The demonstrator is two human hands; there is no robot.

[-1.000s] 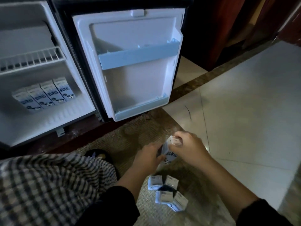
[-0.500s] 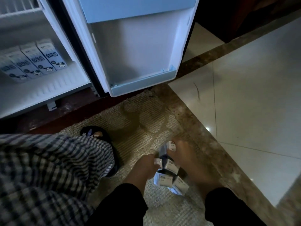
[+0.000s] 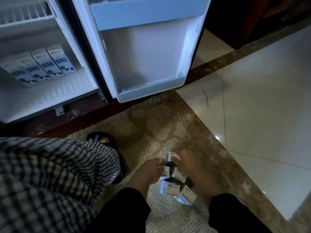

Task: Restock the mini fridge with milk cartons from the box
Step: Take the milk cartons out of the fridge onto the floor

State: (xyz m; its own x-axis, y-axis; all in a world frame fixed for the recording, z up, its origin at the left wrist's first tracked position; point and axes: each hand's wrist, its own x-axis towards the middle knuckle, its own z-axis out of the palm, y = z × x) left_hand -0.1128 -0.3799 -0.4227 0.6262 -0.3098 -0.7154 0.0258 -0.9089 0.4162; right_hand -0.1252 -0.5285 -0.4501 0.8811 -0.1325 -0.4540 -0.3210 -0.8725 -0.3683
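Observation:
The mini fridge [image 3: 50, 98] stands open at the upper left, with several blue-and-white milk cartons [image 3: 42, 66] standing in a row on its floor. Its door [image 3: 143, 56] swings out at the top centre, and the lower door shelf [image 3: 151, 89] holds nothing. Low in the view, a cluster of small milk cartons [image 3: 176, 189] sits on the woven rug [image 3: 151, 128]. My right hand [image 3: 191, 167] grips the top carton [image 3: 172, 156] of that cluster. My left hand [image 3: 148, 170] curls its fingers on a carton [image 3: 166, 171] just below. No box is in view.
My knee in checked trousers [image 3: 50, 182] fills the lower left, with a dark slipper [image 3: 104, 140] ahead of it. A brown stone border [image 3: 210, 140] and pale glossy tiles [image 3: 260, 115] lie to the right. A wire shelf [image 3: 25, 15] sits high in the fridge.
My hands dropped from chest height, where both held one carton, down onto the cluster on the rug. The view tilted down and moved closer to the fridge.

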